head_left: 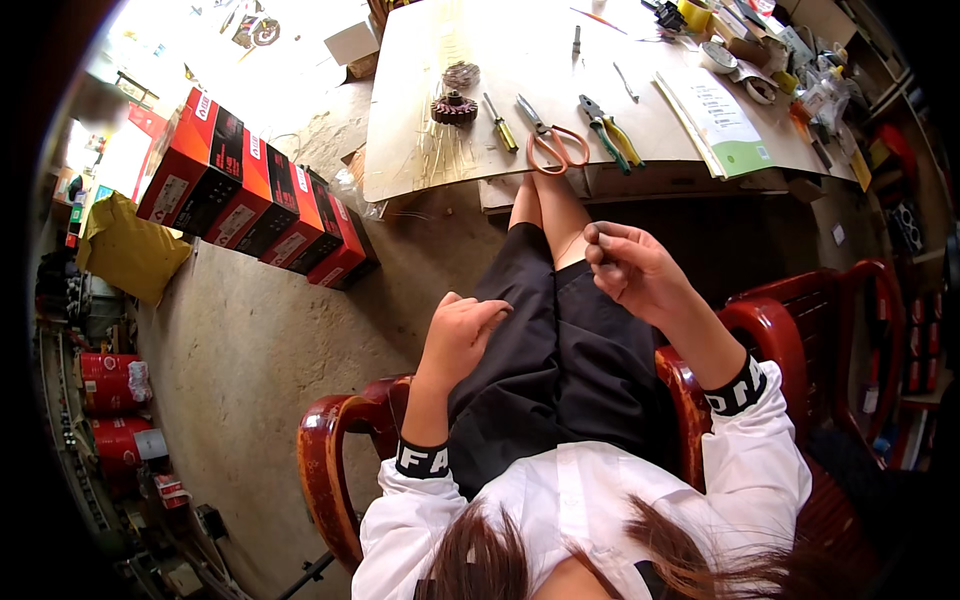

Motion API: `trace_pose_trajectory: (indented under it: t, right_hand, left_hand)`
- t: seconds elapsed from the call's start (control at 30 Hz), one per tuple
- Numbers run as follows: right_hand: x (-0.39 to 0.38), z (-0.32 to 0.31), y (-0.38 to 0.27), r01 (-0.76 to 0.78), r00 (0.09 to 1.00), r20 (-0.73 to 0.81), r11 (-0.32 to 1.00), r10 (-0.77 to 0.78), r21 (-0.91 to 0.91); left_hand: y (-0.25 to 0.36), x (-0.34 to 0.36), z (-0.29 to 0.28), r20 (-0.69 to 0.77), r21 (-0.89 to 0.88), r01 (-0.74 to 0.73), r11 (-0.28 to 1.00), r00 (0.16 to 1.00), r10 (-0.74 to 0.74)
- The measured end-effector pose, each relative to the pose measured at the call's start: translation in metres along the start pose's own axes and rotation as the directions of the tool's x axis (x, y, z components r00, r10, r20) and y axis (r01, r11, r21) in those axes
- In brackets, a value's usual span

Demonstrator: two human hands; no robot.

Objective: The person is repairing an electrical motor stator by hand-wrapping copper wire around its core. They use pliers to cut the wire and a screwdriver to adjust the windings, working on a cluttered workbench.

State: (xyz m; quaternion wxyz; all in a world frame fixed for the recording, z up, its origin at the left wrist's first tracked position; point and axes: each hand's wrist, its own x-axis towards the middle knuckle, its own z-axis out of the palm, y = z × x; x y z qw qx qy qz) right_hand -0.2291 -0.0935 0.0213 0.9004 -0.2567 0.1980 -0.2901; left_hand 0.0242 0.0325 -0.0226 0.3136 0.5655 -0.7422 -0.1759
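Observation:
My left hand (462, 335) is above my lap with its fingers curled in and the thumb pressed against them. Higher and to the right, my right hand (635, 268) pinches thumb and fingers together; its fingertips are darkened. Whatever either hand holds is too small to make out. On the table (420, 150) in front lies a dark toothed motor core (454, 108), with a coil-like round part (461, 75) behind it and copper-coloured wire strands (445, 150) scattered around. Right of these lie a screwdriver (502, 127), orange-handled scissors (558, 150) and green-and-yellow pliers (613, 135).
An open booklet (715, 120) lies at the table's right edge, beside a cluttered heap of tape rolls (718, 57) and bags. Red-and-black boxes (245, 185) stand at the left near a yellow sack (130, 245). Chair armrests (335, 430) flank me.

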Motion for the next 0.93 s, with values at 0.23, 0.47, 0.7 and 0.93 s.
trace_pose_trajectory:
  t: [0.23,0.47,0.7,0.93]
  right_hand:
    - [0.008,0.0,0.009,0.132,0.974,-0.18,0.991,-0.134,-0.027]
    - [0.012,0.001,0.021,0.276,0.922,-0.125,0.85,-0.365,-0.449]
    - [0.016,-0.003,0.037,0.44,0.798,0.326,0.119,-0.507,-0.89]
    - [0.015,0.004,0.036,0.513,0.852,0.475,0.172,-0.22,-0.841]
  left_hand:
    - [0.015,0.005,0.0,0.036,-0.073,-0.042,0.996,0.998,0.045]
    - [0.04,0.012,-0.005,0.078,-0.161,-0.109,0.981,0.989,0.123]
    - [0.053,0.028,-0.023,-0.088,-0.224,-0.135,0.965,0.989,0.118]
    - [0.043,0.038,-0.037,-0.056,-0.472,0.247,0.847,0.95,-0.308]
